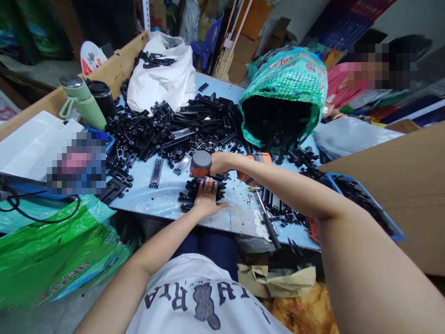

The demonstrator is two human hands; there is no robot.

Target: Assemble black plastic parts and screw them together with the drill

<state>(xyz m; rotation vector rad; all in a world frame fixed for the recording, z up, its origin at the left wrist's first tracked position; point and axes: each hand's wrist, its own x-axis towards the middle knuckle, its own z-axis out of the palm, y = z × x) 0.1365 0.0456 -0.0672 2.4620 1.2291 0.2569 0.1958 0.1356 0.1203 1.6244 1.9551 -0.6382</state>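
Here, a worker's left hand [206, 200] lies flat with fingers spread, pressing down on a small stack of black plastic parts [188, 190] at the near edge of a blue table [163, 200]. The right hand [219, 163] is closed around an orange power tool [261, 159], held just above the stack with its round grey end pointing left. Just right of the hands, a long-handled metal tool [267, 218] lies on the table, its handle reaching over the near edge. Farther back, a large heap of black parts [181, 127] covers the middle of the table. At the far right of the heap, a green woven sack [288, 79] lies with its dark mouth open toward the hands; at the far left sits a white plastic bag [163, 76]. A pale green flask [81, 99] and a black cup [103, 97] stand further left. A bright green bag [52, 250] lies at near left, and a blue tray [368, 200] of parts sits at right beside brown cardboard [399, 176].
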